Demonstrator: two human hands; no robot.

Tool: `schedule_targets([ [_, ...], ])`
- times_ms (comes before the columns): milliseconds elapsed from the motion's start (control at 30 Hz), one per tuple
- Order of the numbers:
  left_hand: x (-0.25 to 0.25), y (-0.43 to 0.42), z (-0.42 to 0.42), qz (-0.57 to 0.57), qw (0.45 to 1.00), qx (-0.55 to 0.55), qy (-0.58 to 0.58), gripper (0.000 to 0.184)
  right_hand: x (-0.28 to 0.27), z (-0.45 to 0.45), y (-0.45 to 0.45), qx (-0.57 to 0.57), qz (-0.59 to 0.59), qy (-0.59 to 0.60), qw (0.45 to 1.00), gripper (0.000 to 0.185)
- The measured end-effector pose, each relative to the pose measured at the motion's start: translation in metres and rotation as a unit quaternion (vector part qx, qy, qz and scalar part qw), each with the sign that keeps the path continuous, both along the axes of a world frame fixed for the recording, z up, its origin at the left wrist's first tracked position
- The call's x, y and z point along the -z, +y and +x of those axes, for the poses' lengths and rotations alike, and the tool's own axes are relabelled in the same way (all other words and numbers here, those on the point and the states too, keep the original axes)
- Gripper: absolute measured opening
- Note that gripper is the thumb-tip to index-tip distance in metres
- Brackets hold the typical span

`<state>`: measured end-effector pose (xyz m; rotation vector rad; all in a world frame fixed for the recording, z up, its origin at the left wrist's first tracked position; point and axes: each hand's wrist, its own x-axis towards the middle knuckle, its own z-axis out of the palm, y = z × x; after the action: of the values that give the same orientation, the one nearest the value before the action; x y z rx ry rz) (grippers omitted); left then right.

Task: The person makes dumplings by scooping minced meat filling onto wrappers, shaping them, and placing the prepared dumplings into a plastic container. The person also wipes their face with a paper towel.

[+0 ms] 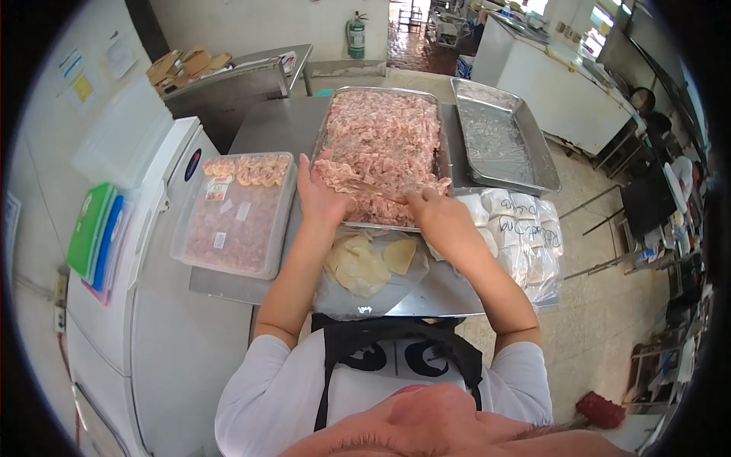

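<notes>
A metal tray [446, 164] full of pinkish ground meat [387, 126] lies before me. My left hand [324, 194] is at the tray's left front corner, against the meat, its fingers partly hidden by it. My right hand [440, 217] is closed at the tray's front right, on something thin that runs left into the meat; I cannot make out exactly what it is. Just in front of the tray, pale yellow dough rounds [358, 265] rest on clear plastic. At the left, a clear plastic container [283, 221] holds rows of small filled pieces.
An empty-looking metal tray [499, 137] stands at the back right. White wrapped packages [525, 236] with handwriting lie at the right edge. White freezers [167, 305] flank the table's left side. A fire extinguisher [356, 36] hangs on the far wall.
</notes>
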<state>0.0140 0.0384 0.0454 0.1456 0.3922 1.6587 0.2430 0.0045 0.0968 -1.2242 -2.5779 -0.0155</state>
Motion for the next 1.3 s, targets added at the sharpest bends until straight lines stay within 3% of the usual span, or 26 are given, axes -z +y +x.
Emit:
schedule_targets([
  [67,0.032,0.015,-0.018,-0.007,1.0,0.01,0.014,0.059,0.022,-0.013,0.002,-0.011,0.007,0.035,0.999,0.026],
  [133,0.088,0.048,-0.047,0.193,0.959,0.18,-0.106,0.054,0.036,-0.012,0.011,-0.023,0.019,0.063,0.998,0.027],
  [167,0.073,0.043,-0.037,0.195,0.957,0.185,-0.107,0.054,0.038,-0.006,0.017,-0.042,-0.012,0.097,0.994,0.027],
  [233,0.021,0.009,-0.015,0.002,0.998,0.046,-0.043,0.044,0.031,0.003,0.02,-0.062,-0.039,0.129,0.989,0.028],
  [300,0.008,-0.004,-0.015,0.059,0.994,0.084,0.037,0.046,0.017,0.007,0.013,-0.046,-0.129,0.296,0.945,0.03],
  [367,-0.007,-0.018,-0.013,0.119,0.979,0.122,0.112,0.051,0.015,0.012,0.016,-0.042,-0.164,0.299,0.939,0.031],
  [433,-0.025,-0.033,-0.007,0.114,0.904,0.107,0.398,0.065,0.009,0.019,0.016,-0.035,-0.198,0.296,0.934,0.032],
  [467,-0.034,-0.035,-0.005,0.117,0.904,0.11,0.396,0.065,0.002,0.021,0.012,-0.066,-0.209,0.28,0.934,0.032],
  [500,-0.042,-0.037,-0.003,0.211,0.808,-0.005,0.549,0.067,-0.005,0.022,0.009,-0.098,-0.221,0.264,0.934,0.031],
  [533,-0.045,-0.037,-0.004,0.292,0.668,-0.12,0.673,0.069,-0.012,0.022,0.005,-0.097,-0.222,0.263,0.934,0.031],
  [567,-0.042,-0.034,-0.009,0.292,0.669,-0.12,0.673,0.069,-0.019,0.023,0.002,-0.107,-0.23,0.232,0.939,0.031],
  [600,-0.041,-0.029,-0.017,0.31,0.661,-0.042,0.682,0.065,-0.023,0.022,0.0,-0.117,-0.238,0.201,0.943,0.031],
  [633,-0.041,-0.025,-0.022,0.326,0.649,0.036,0.686,0.06,-0.025,0.021,-0.001,-0.117,-0.236,0.199,0.944,0.031],
  [667,-0.042,-0.021,-0.027,0.327,0.651,0.035,0.684,0.06,-0.025,0.021,-0.004,-0.124,-0.219,0.208,0.945,0.031],
  [733,-0.056,-0.02,-0.029,0.327,0.621,0.214,0.68,0.043,-0.018,0.017,-0.009,-0.127,-0.201,0.218,0.946,0.03],
  [767,-0.055,-0.02,-0.031,0.329,0.619,0.216,0.68,0.043,-0.005,0.012,-0.007,-0.13,-0.199,0.229,0.944,0.03],
  [833,-0.048,-0.016,-0.032,0.178,0.676,0.342,0.628,0.036,0.016,0.011,0.002,-0.13,-0.193,0.241,0.942,0.03],
  [867,-0.031,-0.009,-0.036,0.182,0.674,0.342,0.629,0.036,0.023,0.013,0.007,-0.15,-0.205,0.238,0.937,0.03],
  [933,0.001,0.002,-0.041,0.402,0.503,0.067,0.762,0.04,0.038,0.022,0.021,-0.167,-0.217,0.237,0.932,0.03],
  [967,0.005,0.002,-0.041,0.405,0.5,0.068,0.762,0.04,0.045,0.03,0.033,-0.182,-0.18,0.222,0.941,0.03],
  [1033,-0.007,-0.003,-0.034,0.234,0.624,0.173,0.725,0.045,0.03,0.033,0.032,-0.197,-0.14,0.212,0.947,0.03],
  [1067,0.004,0.003,-0.034,0.236,0.62,0.173,0.728,0.045,0.022,0.037,0.029,-0.117,-0.047,0.139,0.982,0.027],
  [1100,0.025,0.014,-0.037,0.125,0.718,0.165,0.664,0.043,0.012,0.036,0.026,-0.034,0.048,0.063,0.996,0.024],
  [1133,0.027,0.017,-0.033,0.013,0.799,0.151,0.582,0.042,0.013,0.032,0.021,-0.034,0.053,0.066,0.996,0.024],
  [1200,0.021,0.012,-0.029,0.003,0.777,0.152,0.611,0.052,0.019,0.019,0.002,-0.098,0.168,0.161,0.968,0.019],
  [1300,0.014,0.007,-0.031,0.008,0.738,0.201,0.644,0.065,0.067,0.029,0.033,-0.006,0.09,0.086,0.992,0.019],
])
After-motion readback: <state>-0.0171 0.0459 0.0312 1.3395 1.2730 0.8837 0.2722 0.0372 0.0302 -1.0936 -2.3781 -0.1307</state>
